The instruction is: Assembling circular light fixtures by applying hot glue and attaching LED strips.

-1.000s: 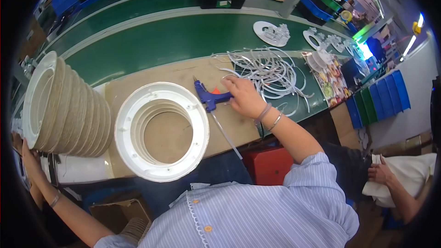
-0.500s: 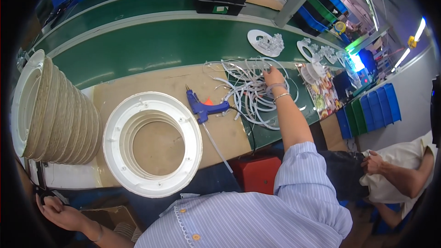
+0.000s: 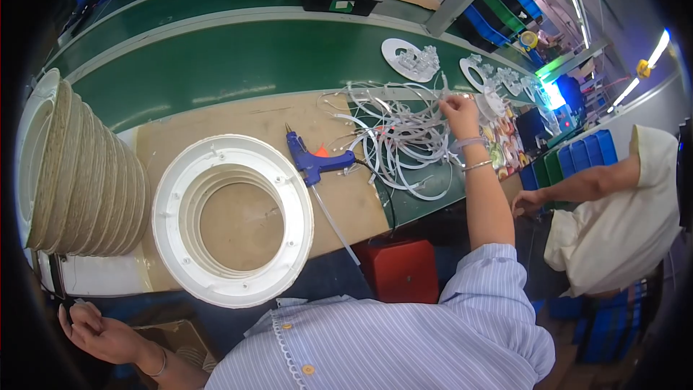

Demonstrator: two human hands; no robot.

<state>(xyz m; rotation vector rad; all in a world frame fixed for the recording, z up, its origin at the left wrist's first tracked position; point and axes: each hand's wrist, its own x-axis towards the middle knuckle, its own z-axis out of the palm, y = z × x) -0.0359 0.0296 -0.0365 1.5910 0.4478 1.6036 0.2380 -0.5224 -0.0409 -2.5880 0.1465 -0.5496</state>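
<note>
Reaching farther, right hand (image 3: 458,110) pinches white wires (image 3: 404,137) on green bench (image 3: 216,58).

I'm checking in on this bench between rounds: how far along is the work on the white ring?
Laid out: the white ring housing lies flat on the brown board, with a stack of rings beside it. In hand: the right hand is in the pile of white wires; the left hand hangs below the bench edge. Left: no wire is on the ring, and the blue glue gun lies untouched.
</note>
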